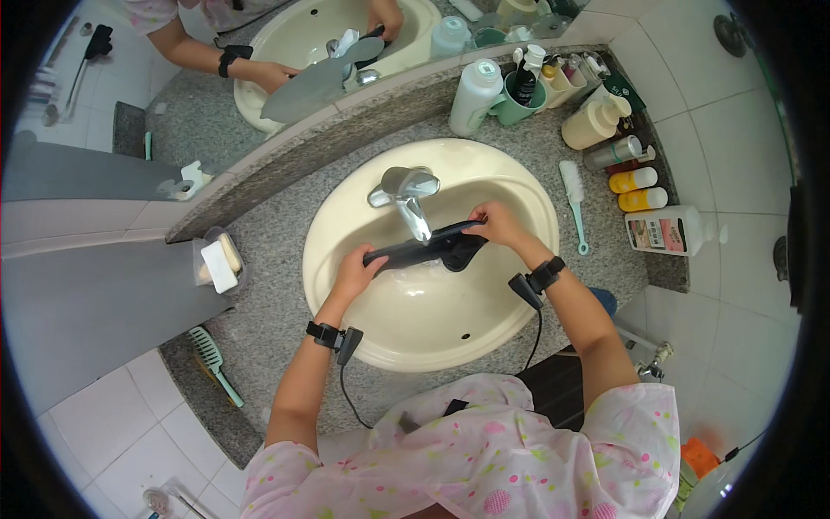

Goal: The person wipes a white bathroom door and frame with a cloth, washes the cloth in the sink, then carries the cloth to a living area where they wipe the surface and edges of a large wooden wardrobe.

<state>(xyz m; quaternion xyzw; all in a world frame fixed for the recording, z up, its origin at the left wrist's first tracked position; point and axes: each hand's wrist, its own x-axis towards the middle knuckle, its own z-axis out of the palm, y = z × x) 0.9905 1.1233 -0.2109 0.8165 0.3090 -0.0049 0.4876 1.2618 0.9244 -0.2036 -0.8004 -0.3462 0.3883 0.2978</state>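
Observation:
Under the chrome faucet [408, 195], a dark slipper [406, 253] is turned on its edge across the cream oval sink [406, 324]. My left hand [353, 275] grips its left end, thumb and fingers closed on it. At the other end my right hand [499, 227] pinches the slipper near its rim, with a dark strap-like part hanging below. The mirror shows a grey, sole-shaped face of the slipper [307, 93]. The faucet's spout is directly above the slipper; whether they touch I cannot tell.
Right of the sink lies a blue-handled brush [574, 208]. Bottles, including a pump bottle [596, 121], and a green cup [516, 108] line the back right. A soap box [219, 264] and a green comb [213, 363] sit on the left. Cabled wristbands circle both wrists.

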